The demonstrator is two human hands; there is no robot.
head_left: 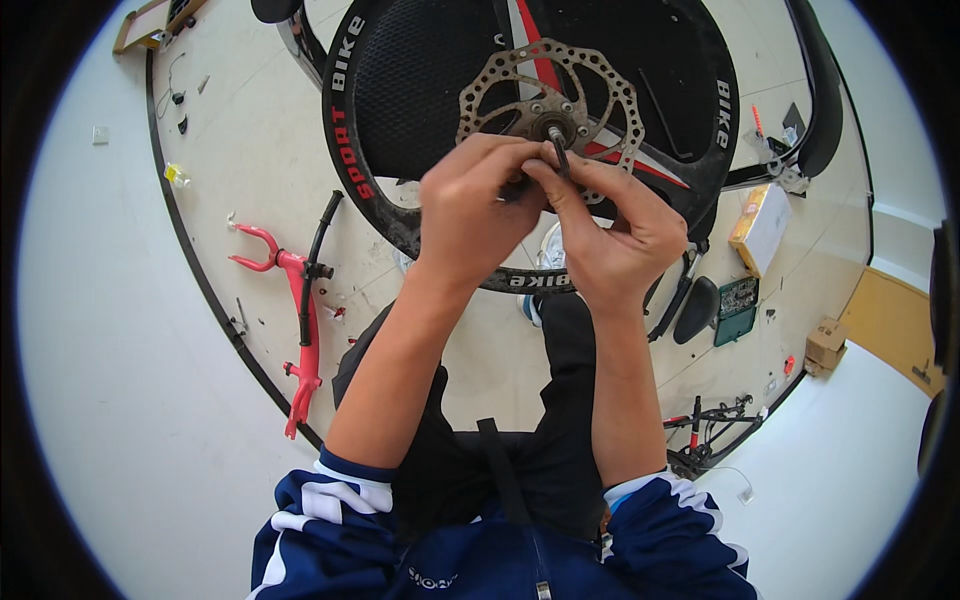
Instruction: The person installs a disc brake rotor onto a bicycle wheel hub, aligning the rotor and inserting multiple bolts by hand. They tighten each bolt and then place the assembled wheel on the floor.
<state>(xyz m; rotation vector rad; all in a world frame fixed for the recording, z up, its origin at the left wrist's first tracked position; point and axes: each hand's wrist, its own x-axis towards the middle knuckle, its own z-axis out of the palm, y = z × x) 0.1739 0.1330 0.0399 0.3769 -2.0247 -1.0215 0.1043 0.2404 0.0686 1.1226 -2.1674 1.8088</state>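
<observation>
At twelve o'clock stands one black wheel (415,90) bearing one drilled metal disc (628,105); one black L-shaped key (655,110) rests beside the disc's three o'clock edge. Two hands meet over its six o'clock side: the right hand (615,230) pinches one slim dark piece (561,160) near the axle; the left hand (480,205) is curled narrow, its hold unclear. One pink frame (312,355) lies at nine, one green case (735,325) at three. Pale floor (365,265) opens between the pink frame and the wheel's rim.
</observation>
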